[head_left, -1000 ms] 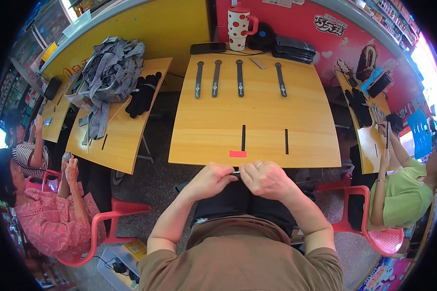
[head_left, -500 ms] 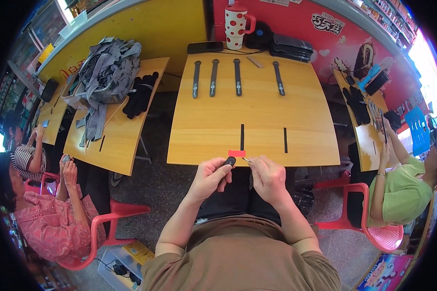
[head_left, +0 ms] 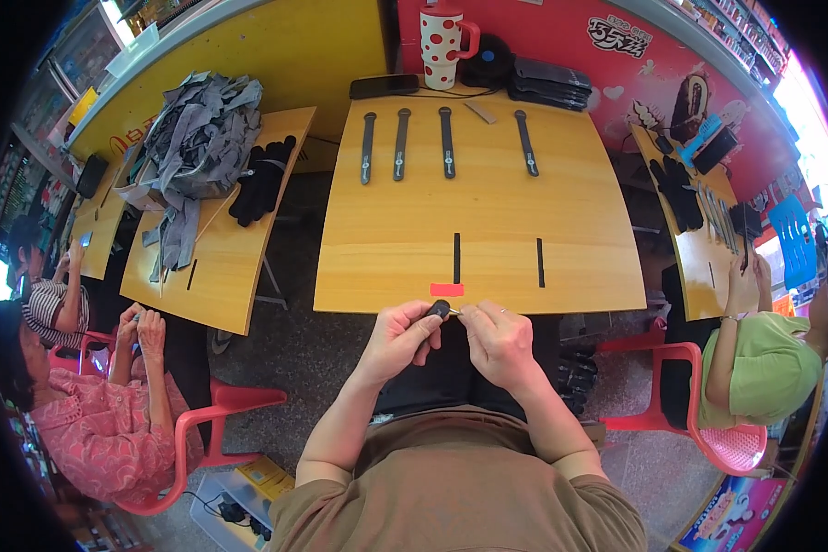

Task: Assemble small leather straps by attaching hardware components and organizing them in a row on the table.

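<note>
hands point(head_left: 451, 336) nearer table; strap point(head_left: 441, 309) end-on

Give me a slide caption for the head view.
Both hands, left hand and right hand, pinch a small dark piece at the wooden table edge.

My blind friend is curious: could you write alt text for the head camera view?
A seated person's left hand and right hand pinch a small dark piece at the near edge of a yellow table bearing four dark straps.
</note>
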`<state>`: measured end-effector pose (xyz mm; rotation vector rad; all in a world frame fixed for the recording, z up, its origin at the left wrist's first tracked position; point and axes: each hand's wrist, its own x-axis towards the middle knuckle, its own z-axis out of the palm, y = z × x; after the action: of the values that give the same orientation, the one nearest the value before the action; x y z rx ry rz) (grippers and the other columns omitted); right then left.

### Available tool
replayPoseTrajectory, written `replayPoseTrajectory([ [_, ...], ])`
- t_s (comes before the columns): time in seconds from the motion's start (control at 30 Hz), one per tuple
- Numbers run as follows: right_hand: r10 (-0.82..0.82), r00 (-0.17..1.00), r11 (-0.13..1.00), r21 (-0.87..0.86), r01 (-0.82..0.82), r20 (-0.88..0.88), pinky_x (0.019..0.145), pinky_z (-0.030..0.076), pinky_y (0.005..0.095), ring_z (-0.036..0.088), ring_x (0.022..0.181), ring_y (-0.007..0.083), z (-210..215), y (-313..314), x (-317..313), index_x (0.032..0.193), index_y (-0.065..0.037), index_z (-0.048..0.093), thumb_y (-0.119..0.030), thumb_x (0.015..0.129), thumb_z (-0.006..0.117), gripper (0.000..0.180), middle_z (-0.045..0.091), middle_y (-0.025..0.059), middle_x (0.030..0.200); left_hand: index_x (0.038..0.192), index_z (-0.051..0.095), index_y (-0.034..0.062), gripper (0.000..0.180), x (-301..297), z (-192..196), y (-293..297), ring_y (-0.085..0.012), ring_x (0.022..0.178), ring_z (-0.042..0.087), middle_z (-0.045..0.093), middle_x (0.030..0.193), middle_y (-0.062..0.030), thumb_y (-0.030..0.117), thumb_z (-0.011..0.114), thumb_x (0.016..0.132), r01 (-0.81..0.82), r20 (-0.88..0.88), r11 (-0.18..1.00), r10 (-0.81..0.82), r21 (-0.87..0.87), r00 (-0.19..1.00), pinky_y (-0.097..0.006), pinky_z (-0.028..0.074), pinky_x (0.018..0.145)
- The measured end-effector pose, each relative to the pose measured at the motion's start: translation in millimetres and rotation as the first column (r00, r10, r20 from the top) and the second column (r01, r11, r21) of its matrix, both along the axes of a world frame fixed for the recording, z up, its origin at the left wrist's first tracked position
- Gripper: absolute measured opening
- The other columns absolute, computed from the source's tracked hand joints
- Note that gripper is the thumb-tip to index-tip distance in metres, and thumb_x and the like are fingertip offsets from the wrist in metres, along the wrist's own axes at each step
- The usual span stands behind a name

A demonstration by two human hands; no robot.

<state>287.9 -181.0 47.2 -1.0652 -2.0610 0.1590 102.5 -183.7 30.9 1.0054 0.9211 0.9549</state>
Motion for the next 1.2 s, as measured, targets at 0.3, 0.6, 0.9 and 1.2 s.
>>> replayPoseTrajectory([
  [0.3,0.164,0.867,0.980,0.025,-0.199,0.470,0.049,0.045,0.0320,0.059,0.061,0.0208,12,14,15,0.076,-0.007,0.056,-0.011,0.069,0.064,0.012,0.054,0.0079,0.072,0.089,0.061,-0.0015,0.008,-3,4,0,-0.0272,0.058,0.060,0.061,0.067,-0.0141,0.006,0.060,0.087,0.191,-0.604,0.875,0.136,0.445,0.786,-0.034,0.046,0.053],
  [0.6,-0.316,0.920,0.938,0.223,0.266,0.233,0.045,0.040,0.0331,0.054,0.053,0.0227,-21,-12,-30,0.071,-0.007,0.055,-0.011,0.077,0.067,0.015,0.051,0.0075,0.065,0.105,0.058,-0.0033,0.017,24,-12,-9,-0.0327,0.066,0.063,0.063,0.080,-0.0189,0.001,0.054,0.089,-0.076,-0.432,0.779,0.422,0.622,0.797,-0.038,0.048,0.057],
  [0.9,-0.092,0.991,0.961,0.268,0.064,0.095,0.044,0.040,0.0330,0.054,0.053,0.0224,-24,5,-20,0.075,-0.005,0.057,-0.008,0.075,0.069,0.013,0.050,0.0066,0.065,0.112,0.062,0.0014,0.025,2,-20,-2,-0.0048,0.067,0.057,0.065,0.084,-0.0013,0.020,0.050,0.100,-0.080,0.158,0.996,0.083,-0.029,0.984,-0.019,0.045,0.052],
  [1.2,0.199,0.962,0.966,0.130,-0.225,0.186,0.044,0.041,0.0330,0.055,0.054,0.0214,-10,26,-2,0.072,-0.009,0.055,-0.017,0.075,0.071,0.018,0.051,0.0048,0.067,0.108,0.063,-0.0025,0.026,-12,-12,6,-0.0120,0.071,0.062,0.067,0.087,-0.0079,0.020,0.054,0.097,0.133,0.228,0.989,-0.117,-0.057,0.967,-0.024,0.049,0.054],
])
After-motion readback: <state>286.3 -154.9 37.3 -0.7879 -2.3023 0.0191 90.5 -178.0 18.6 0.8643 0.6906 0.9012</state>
